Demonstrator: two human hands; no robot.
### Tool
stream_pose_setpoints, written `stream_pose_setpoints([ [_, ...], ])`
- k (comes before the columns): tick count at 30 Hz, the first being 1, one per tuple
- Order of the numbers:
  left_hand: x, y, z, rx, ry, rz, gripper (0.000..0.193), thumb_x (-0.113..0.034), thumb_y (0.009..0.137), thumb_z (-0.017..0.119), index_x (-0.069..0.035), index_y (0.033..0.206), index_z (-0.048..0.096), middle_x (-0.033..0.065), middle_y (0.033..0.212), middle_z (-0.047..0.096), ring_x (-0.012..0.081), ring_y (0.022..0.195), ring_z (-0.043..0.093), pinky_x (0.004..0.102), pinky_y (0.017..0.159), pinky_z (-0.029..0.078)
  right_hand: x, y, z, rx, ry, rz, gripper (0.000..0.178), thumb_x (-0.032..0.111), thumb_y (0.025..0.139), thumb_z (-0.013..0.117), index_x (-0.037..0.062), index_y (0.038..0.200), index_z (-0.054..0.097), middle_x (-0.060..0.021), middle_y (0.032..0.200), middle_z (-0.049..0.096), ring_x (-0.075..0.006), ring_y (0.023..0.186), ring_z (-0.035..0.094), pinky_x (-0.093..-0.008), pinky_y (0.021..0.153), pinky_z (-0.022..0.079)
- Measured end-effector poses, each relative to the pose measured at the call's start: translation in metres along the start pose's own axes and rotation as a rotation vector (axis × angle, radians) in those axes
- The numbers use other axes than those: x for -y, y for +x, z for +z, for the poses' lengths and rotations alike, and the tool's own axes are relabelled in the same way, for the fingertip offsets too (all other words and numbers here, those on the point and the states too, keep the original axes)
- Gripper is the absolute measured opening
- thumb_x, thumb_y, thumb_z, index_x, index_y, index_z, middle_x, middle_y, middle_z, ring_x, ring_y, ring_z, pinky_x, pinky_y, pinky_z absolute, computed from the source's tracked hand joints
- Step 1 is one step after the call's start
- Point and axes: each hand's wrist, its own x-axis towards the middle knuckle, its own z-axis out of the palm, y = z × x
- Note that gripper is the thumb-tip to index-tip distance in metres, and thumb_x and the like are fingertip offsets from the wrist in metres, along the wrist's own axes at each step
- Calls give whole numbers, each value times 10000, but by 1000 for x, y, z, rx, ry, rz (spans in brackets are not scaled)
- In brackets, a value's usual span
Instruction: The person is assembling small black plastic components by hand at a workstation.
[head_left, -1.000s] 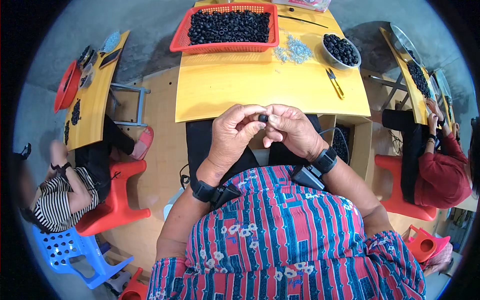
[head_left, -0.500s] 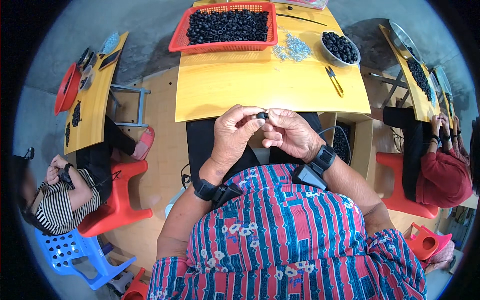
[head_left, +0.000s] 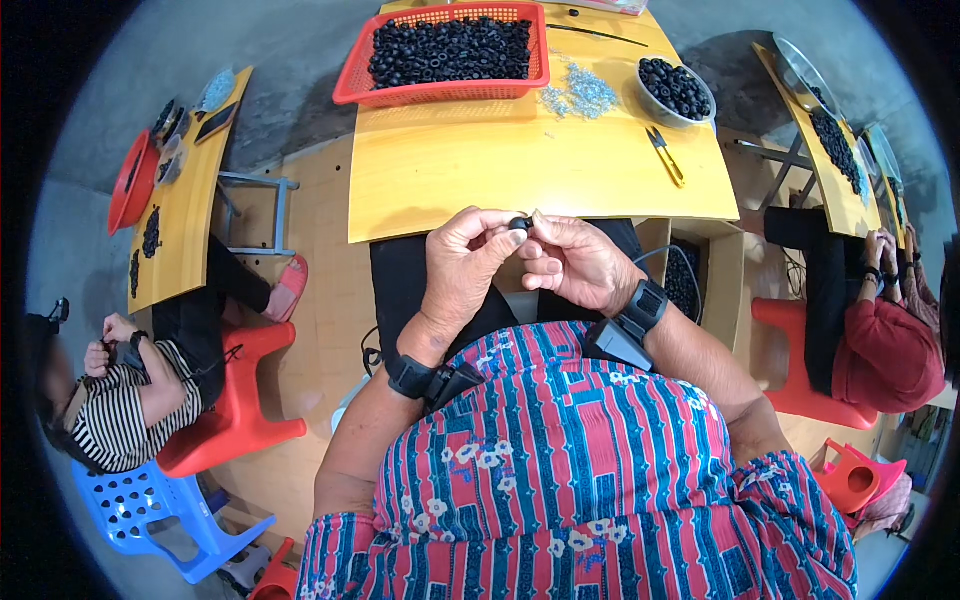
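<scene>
- looks like a small workshop, hand-work kind
- basket heaped with black parts, plus clear bits and snips on the desk
- more people on plastic stools at side desks, black piles there too
- plain grey walls

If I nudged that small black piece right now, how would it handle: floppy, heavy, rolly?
The small black piece is probably light, being small enough to pinch between the left hand and right hand. It's likely fairly stiff: no sag shows. Its rounded outline suggests it may roll on the flat yellow table.
</scene>
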Motion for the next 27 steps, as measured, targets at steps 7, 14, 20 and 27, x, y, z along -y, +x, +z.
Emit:
stream_pose_setpoints([
  [7, 7, 0, -1, 18, -27, -7, 197, -56, 883, 670, -2, 1072, 657, -34, 787, 601, 40, 715, 531, 201, 658, 469, 0, 2, -1, -32, -30, -13, 252, 285, 988, 526, 48, 1047, 587, 13, 778, 520, -74, 618, 479, -275, 654, 538],
  [14, -4, 1, 1, 193, -123, -255, 406, -167, 970, 535, 48, 1307, 464, 23, 823, 617, 41, 637, 521, 187, 578, 442, 6, 4, 16, -180, -748, -170, 202, 181, 993, 508, 15, 1064, 600, -32, 787, 639, -89, 669, 627, -209, 616, 519],
  [20, -14, 5, 8, 252, -28, -158, 358, -215, 995, 486, 29, 1256, 474, 17, 784, 539, 45, 588, 468, 193, 520, 405, 7, -1, 27, -230, -980, -289, 155, 66, 970, 483, -18, 1064, 573, -41, 785, 640, -100, 654, 634, -209, 601, 505],
  [27, -11, 1, 9, 223, 28, -196, 316, -221, 998, 480, 13, 1209, 503, 5, 756, 524, 39, 577, 444, 191, 496, 373, 0, 1, 11, -243, -990, -282, 164, 92, 978, 501, -17, 1078, 574, -33, 817, 631, -72, 697, 613, -208, 617, 508],
])
